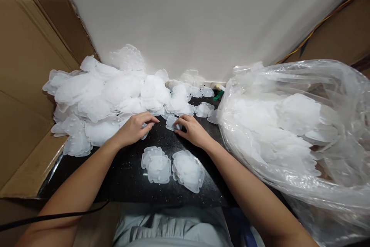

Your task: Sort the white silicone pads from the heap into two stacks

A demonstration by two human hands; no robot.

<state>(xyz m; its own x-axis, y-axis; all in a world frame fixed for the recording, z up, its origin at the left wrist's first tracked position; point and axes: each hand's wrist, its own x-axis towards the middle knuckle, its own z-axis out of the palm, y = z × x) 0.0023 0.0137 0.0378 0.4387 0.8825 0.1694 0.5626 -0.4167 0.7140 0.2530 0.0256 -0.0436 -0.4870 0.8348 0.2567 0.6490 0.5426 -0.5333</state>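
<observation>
Thin, translucent white plastic pieces with rounded, notched outlines lie around both hands. My left hand (135, 127) is closed, thumb and index finger close together, with one plastic piece (144, 136) partly showing below the thumb; the fingers hide the rest. My right hand (192, 128) pinches the right edge of another plastic piece (170, 123) lying just above the black tabletop or on it; I cannot tell which. Nearer my body, two small stacks of the pieces, a left stack (157, 165) and a right stack (188, 170), lie side by side.
A large heap of plastic pieces (101, 89) covers the left and back of the black table (124, 177). On the right stands a clear plastic bag (341, 73) full of them. Cardboard (26, 66) borders the left; a white wall (179, 19) rises behind. A black cable (58, 217) crosses my left forearm.
</observation>
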